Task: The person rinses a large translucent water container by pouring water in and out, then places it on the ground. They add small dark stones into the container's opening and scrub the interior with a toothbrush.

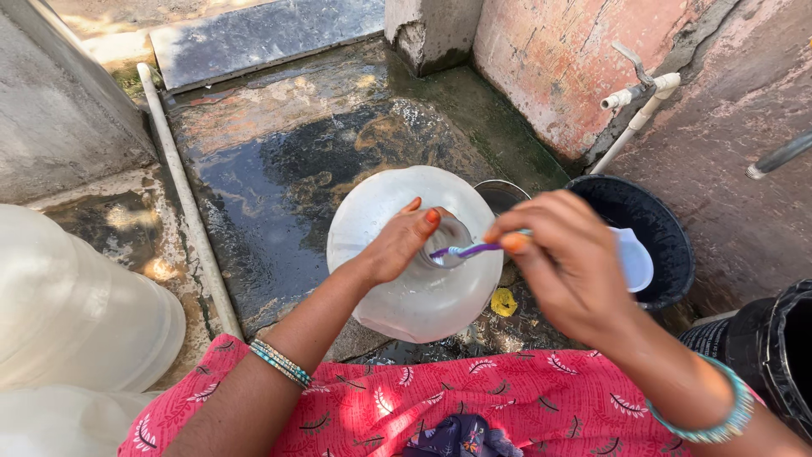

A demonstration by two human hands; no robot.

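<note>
A large translucent white water jar [397, 292] stands on the wet floor in front of me, mouth facing up. My left hand [399, 244] grips its neck at the rim. My right hand [565, 258] holds a purple-handled toothbrush [463, 250] whose head reaches into the jar's mouth. Bangles sit on both wrists.
A black bucket [668, 245] with a white scoop stands at the right, a small steel pot [501, 194] behind the jar. A white tap pipe [636, 114] runs down the pink wall. Another translucent jar [76, 313] lies at the left beside a white floor pipe [182, 190]. A black tub [782, 355] is at far right.
</note>
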